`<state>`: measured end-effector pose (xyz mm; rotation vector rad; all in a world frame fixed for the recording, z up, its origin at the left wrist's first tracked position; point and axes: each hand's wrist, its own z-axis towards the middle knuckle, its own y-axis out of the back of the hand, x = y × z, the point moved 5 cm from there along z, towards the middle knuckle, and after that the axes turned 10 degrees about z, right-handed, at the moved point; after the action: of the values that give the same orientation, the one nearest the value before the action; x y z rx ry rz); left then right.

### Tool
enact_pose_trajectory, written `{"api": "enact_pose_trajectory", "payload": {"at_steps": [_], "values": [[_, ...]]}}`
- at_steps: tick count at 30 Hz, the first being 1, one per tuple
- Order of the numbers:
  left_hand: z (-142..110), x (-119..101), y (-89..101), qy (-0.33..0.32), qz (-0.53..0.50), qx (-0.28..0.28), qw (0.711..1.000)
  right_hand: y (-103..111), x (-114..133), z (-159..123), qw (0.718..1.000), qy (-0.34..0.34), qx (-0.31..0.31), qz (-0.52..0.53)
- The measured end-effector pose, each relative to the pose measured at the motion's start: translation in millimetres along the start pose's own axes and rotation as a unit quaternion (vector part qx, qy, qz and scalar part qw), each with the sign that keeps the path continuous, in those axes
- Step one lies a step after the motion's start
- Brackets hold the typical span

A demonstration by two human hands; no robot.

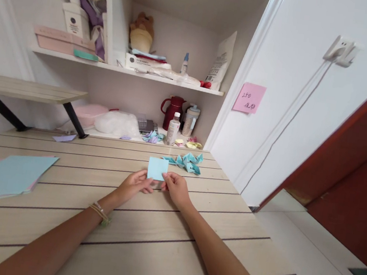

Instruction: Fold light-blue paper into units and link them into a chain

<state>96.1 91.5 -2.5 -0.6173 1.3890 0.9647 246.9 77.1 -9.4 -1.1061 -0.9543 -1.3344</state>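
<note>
– what do your two hands have hold of?
– one blue paper square (157,169), held up between them above the table (148,264). your left hand (138,181) has its fingertips drawn in at the lower left corner; your right hand (176,187) pinches the lower right, thumb on the face. neither is spread wide, and only paper seems to be in the grip. whether it is a single layer or folded, you cannot tell from here.

– how should it feel to you?
– very light, probably, a little crisp but easy to bend, and dry enough not to slip much. a hard squeeze could crease it, so take hold by the edges and corners, as you have it, with a soft pinch.

– what can you count around the grip?
– just beyond your right hand lies one cluster of folded blue pieces (189,159); they overlap, so you can't count them surely. farther beyond the grip stand one bottle (173,129), one red jug (171,114) and one cup (190,121). well left of your left hand you have one stack of paper (11,172), its sheets too tight to number, and beyond that, one purple scrap (64,137).
</note>
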Motion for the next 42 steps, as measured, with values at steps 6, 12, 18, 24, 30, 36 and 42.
{"api": "enact_pose_trajectory", "payload": {"at_steps": [6, 12, 18, 24, 30, 36, 42], "values": [[3, 10, 2.6, -0.023, 0.078, -0.037, 0.996, -8, -11, 0, 0.995, -0.026, 0.048, 0.088], [4, 12, 5.5, -0.024, 0.075, -0.061, 0.995, -15, -7, -3, 0.994, -0.028, 0.08, 0.071], [2, 12, 13.2, 0.008, 0.091, -0.136, 0.987, -7, 0, -4, 0.998, 0.035, 0.026, -0.035], [-2, -5, 10.3, -0.088, 0.211, -0.149, 0.962, -3, 44, -15, 0.896, 0.303, -0.014, -0.324], [-5, -14, 10.2, -0.142, 0.295, -0.167, 0.93, -14, 50, -21, 0.829, 0.371, 0.04, -0.416], [-7, -18, 10.3, -0.162, 0.293, -0.174, 0.926, -13, 48, -20, 0.821, 0.376, 0.037, -0.427], [-4, -6, 10.5, -0.085, 0.172, -0.142, 0.971, -14, 48, -21, 0.809, 0.412, 0.055, -0.415]]}}
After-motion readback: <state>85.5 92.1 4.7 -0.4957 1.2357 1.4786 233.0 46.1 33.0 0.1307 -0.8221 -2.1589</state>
